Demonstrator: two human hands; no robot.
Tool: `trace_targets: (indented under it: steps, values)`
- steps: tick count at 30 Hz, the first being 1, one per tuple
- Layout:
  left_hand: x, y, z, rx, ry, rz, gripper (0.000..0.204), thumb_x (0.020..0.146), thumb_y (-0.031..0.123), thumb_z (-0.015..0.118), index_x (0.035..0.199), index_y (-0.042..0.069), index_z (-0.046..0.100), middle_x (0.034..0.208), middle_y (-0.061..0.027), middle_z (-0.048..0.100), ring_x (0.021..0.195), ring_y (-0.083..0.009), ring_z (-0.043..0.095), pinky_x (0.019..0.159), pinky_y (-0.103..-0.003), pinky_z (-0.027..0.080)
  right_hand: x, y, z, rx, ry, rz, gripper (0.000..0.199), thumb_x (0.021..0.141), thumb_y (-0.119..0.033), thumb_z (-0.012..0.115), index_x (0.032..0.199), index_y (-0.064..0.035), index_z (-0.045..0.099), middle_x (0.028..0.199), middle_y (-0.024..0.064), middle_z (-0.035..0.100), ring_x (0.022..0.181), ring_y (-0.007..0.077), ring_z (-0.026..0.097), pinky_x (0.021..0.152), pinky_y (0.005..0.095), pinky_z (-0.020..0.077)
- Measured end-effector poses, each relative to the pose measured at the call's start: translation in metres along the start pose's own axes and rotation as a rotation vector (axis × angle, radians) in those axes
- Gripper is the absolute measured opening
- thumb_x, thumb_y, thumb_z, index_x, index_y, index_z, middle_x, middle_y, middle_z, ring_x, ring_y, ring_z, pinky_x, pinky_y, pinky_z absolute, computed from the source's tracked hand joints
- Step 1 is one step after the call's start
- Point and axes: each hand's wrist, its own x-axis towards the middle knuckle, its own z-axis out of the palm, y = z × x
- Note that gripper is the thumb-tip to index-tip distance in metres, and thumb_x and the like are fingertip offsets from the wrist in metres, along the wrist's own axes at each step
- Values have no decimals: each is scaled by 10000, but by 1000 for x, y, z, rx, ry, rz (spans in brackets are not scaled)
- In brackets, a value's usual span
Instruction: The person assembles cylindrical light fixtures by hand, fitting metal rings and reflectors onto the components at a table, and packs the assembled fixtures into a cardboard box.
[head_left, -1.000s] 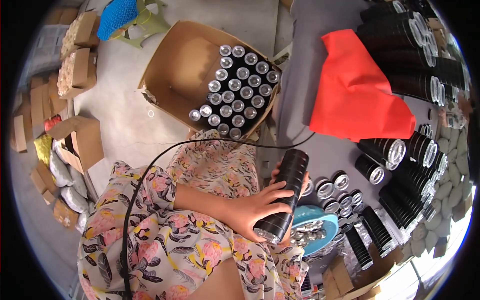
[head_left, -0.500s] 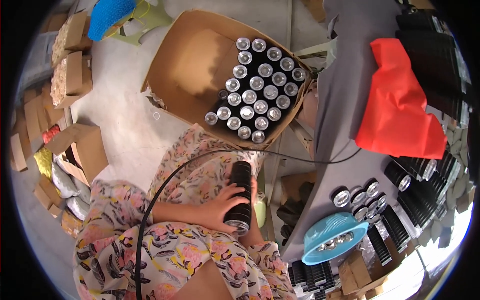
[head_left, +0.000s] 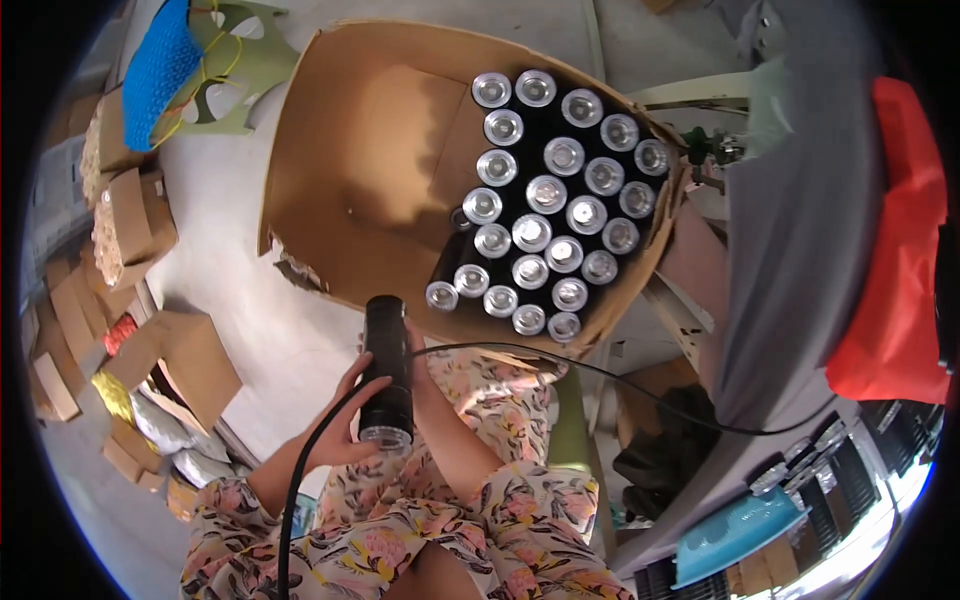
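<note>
A black flashlight (head_left: 386, 350) with a clear lens at its lower end is held almost upright over my lap. My left hand (head_left: 343, 425) grips it from the left, with fingers across its body near the lens end. On the other side, my right hand (head_left: 416, 352) is closed about it, its fingers partly hidden behind the flashlight. Just beyond my hands stands a large cardboard box (head_left: 330, 180). Several black flashlights (head_left: 546, 194) stand packed in its right part, lens ends up. One flashlight (head_left: 450, 255) leans at the edge of this group.
A black cable (head_left: 560, 355) loops across in front of me. To the right is a grey-covered table (head_left: 800, 220) with a red cloth (head_left: 895, 270), a blue basket (head_left: 735, 535) and black parts. Smaller cartons (head_left: 195, 365) stand at left. A green stool (head_left: 235, 110) bears a blue woven item (head_left: 160, 75).
Both hands and the flashlight have moved left and farther from my body, nearer the box. The view has shifted, so the table and basket sit farther toward the right rim.
</note>
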Motion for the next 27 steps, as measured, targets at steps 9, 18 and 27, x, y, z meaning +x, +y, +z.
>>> trace_targets:
  steps: [9,18,27]
  values:
    - [139,-88,-124,269,-248,137,728,630,103,657,1308,112,393,1438,-165,235,1330,-374,231,1055,-421,290,157,-48,24,322,-300,-297,638,770,-602,454,1019,-26,570,866,149,628,777,301,602,763,405,502]
    - [253,-150,-123,311,-448,213,686,628,72,644,1280,91,433,1423,-163,282,1335,-344,233,1072,-409,263,241,-94,-57,481,-554,-663,528,831,-489,496,1207,-118,512,1097,124,579,953,297,583,810,421,493]
    - [326,-162,-96,518,-654,160,649,634,166,627,1262,126,467,1436,-117,284,1353,-385,143,1084,-458,254,258,-92,-70,586,-394,-658,513,846,-473,479,1214,-116,504,1126,116,563,985,292,568,835,425,479]
